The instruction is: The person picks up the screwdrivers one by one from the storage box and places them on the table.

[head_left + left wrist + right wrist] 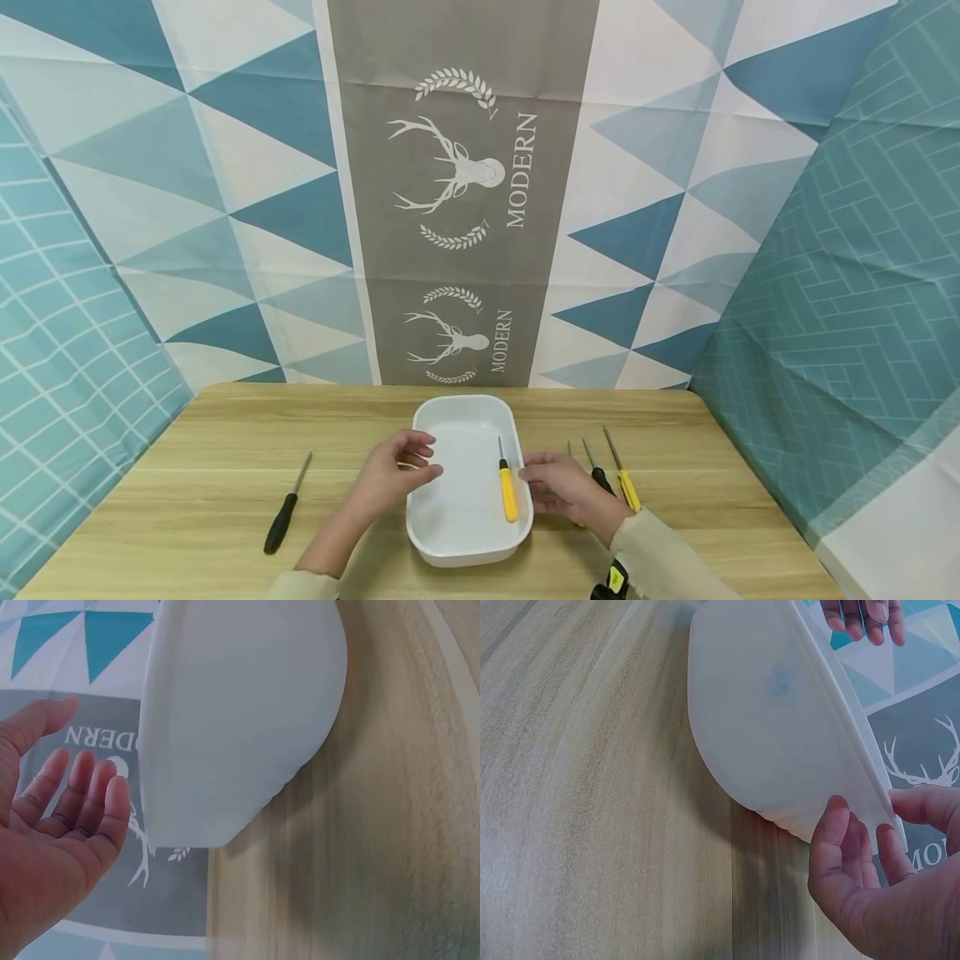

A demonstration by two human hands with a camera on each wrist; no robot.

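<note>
A white rectangular tray [453, 500] sits on the wooden table, with a yellow-handled screwdriver [508, 493] lying along its right side. My right hand [558, 483] holds the tray's right rim, thumb at the edge and fingers along the outer wall, as the right wrist view shows. At the left rim hovers my left hand [393, 473], its fingers loosely bent. The left wrist view shows a gap between this hand [64, 832] and the tray wall [240, 720], with nothing in the palm.
A black-handled screwdriver [281, 521] lies left of my left arm. Right of the tray are a yellow screwdriver [628, 490], a black one [600, 478] and a third shaft [569, 450], partly hidden by my right hand. A patterned cloth [465, 250] hangs behind the table.
</note>
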